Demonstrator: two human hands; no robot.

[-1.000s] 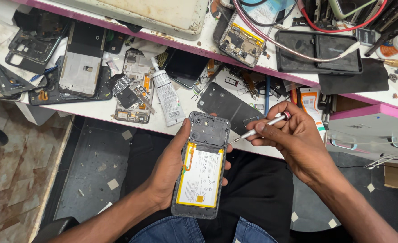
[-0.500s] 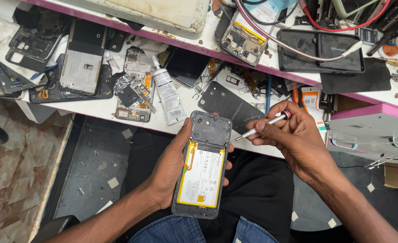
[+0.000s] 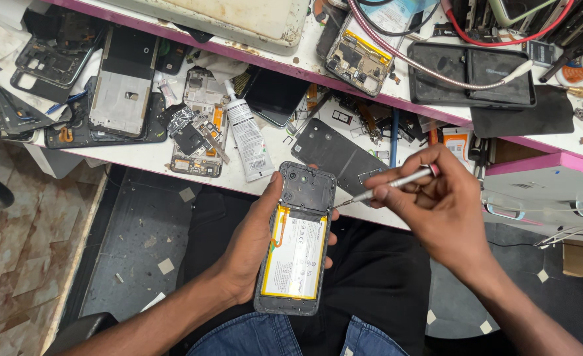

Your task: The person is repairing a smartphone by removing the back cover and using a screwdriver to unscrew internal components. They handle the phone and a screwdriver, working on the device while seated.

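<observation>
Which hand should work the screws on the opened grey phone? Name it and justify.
Right. The right hand already grips the slim silver screwdriver, tip at the opened grey phone. The left hand cradles that phone.

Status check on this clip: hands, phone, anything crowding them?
Left hand grips opened phone, battery up. Right hand holds screwdriver, tip at phone's upper right edge. Nothing between them.

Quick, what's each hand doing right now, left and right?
Left hand: closed around the opened phone, back cover off.
Right hand: closed on a thin screwdriver, tip at the phone's upper edge.
</observation>
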